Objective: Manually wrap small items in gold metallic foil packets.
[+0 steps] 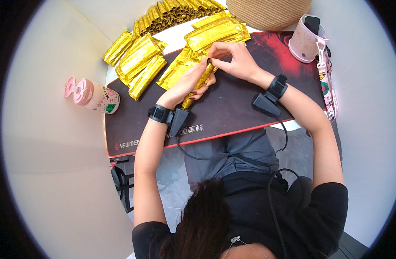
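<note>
Gold foil roll [198, 84], crinkled and shiny, held in both hands over the black desk mat [232, 108].

The left hand [190, 82] wraps around its slim body; the right hand [232, 60] pinches its upper end between fingertips. Flat, glossy gold foil sheets [139, 60] lie stacked just beyond, near a woven basket [267, 13] and a pink bottle [92, 96].

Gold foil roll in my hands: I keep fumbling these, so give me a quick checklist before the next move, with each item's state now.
1. Left hand wraps the gold foil roll: ok.
2. Right hand pinches its top end: ok.
3. Roll held over the dark desk mat: ok.
4. Flat gold sheets close by the left hand: ok.
5. Pink bottle apart from the foil: ok.
6. Top end fully folded: cannot tell, fingers hide it.
</note>
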{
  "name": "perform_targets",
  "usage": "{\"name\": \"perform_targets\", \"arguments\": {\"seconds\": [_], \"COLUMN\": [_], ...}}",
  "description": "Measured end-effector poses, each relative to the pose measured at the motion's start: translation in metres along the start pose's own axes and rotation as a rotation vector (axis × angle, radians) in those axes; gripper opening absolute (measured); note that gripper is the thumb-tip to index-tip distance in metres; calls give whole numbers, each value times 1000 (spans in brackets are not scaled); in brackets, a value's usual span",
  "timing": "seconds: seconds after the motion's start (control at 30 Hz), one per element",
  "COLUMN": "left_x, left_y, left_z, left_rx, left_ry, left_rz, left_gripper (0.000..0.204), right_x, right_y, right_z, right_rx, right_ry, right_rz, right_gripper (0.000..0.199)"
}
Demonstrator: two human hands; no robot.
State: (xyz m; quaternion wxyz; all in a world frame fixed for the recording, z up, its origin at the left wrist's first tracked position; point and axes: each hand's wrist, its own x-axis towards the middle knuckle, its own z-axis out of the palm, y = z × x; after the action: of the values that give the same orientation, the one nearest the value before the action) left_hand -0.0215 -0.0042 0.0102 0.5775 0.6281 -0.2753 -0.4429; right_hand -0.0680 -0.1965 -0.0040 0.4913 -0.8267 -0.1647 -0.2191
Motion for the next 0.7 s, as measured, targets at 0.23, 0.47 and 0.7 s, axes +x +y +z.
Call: {"name": "perform_targets", "arguments": {"seconds": [0.23,0.47,0.7], "left_x": [-3,-3,-3], "left_y": [4,1,1], "left_z": [-4,-3,-3], "left_rx": [77,78,60], "left_ry": [-91,-46,-60], "left_rz": [-170,-185,-178], "left_gripper": [21,19,19], "right_x": [4,3,2], "right_y": [4,-3,1], "right_z": [-26,-21,-18], "right_rx": [218,242,247], "right_ry": [-262,-279,-369], "right_rz": [79,81,56], "right_gripper": [5,16,28]}}
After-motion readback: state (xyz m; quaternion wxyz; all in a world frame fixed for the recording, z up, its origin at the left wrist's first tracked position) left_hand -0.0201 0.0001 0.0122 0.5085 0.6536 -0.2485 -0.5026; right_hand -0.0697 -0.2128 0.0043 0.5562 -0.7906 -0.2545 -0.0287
